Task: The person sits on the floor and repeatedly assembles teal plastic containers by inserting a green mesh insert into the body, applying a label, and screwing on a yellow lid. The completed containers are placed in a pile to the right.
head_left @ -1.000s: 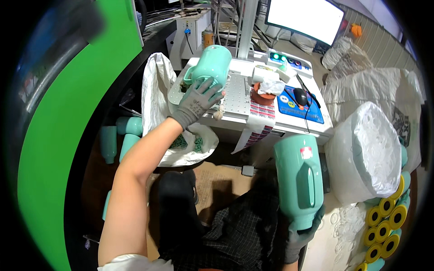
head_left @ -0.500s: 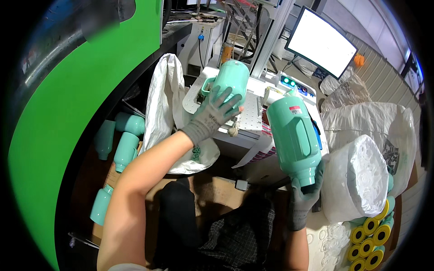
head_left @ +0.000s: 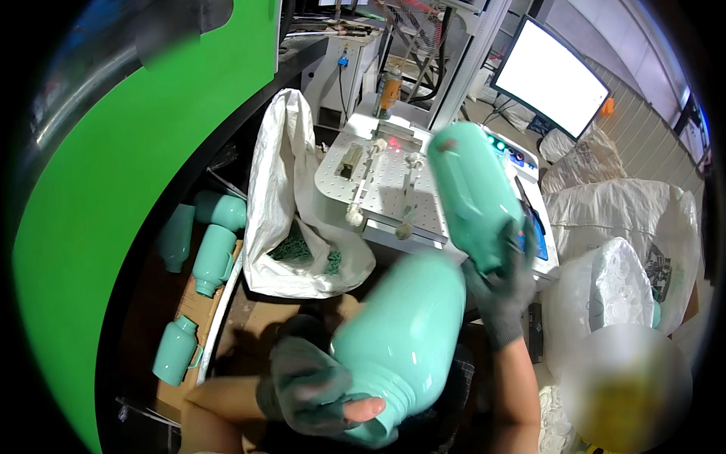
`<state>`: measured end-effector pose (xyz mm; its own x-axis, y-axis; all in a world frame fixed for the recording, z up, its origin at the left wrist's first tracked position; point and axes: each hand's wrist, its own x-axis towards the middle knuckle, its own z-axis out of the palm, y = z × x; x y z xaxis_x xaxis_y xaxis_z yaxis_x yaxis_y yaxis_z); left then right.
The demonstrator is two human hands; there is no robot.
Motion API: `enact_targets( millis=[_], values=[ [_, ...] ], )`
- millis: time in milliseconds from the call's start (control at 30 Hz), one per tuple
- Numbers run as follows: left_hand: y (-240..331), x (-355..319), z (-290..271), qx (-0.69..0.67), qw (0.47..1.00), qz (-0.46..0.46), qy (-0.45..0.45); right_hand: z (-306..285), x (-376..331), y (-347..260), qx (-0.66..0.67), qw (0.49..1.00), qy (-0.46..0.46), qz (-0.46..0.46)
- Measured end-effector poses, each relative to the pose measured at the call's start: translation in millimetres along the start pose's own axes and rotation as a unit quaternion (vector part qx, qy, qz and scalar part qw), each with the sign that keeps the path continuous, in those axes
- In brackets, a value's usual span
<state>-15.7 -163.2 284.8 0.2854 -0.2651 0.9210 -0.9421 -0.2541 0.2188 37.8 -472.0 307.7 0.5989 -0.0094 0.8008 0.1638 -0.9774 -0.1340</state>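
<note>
My left hand (head_left: 311, 386), in a grey work glove with a bare thumb tip, is closed round the neck of a mint-green thermos jug shell (head_left: 408, 325). That jug is tilted close to my lap, its open mouth toward me. My right hand (head_left: 503, 291), gloved as well, grips the neck end of a second mint-green jug shell (head_left: 473, 189). This one is raised, base up, at the right side of a white perforated worktable (head_left: 340, 181). Bars with pale wrapped ends (head_left: 367, 185) lie across that table, with red light spots beside them.
A white woven sack (head_left: 276, 189) with green shreds stands left of the worktable. Several mint-green jugs (head_left: 214, 257) lie farther left, beside a green panel (head_left: 151, 136). A lit monitor (head_left: 552, 76) stands at the back right. Plastic bags (head_left: 620, 219) fill the right side.
My left hand has taken its jug off the worktable and brought it down toward my lap. My right hand has lifted the other jug slightly, and its handle has turned out of sight.
</note>
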Motion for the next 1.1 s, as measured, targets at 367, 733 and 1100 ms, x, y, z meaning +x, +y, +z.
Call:
enact_targets(
  millis=[367,733,1100],
  values=[
    [7,-81,17,-0.34,0.83,-0.365,-0.25,190,76,-50,-0.208,0.951,-0.21,-0.088],
    [16,-84,15,-0.282,0.832,-0.362,-0.311,132,41,-69,0.048,0.989,-0.134,-0.041],
    [-17,-96,34,-0.308,0.817,-0.347,-0.342,-212,-352,22,-0.207,0.898,-0.035,0.388]
  ],
)
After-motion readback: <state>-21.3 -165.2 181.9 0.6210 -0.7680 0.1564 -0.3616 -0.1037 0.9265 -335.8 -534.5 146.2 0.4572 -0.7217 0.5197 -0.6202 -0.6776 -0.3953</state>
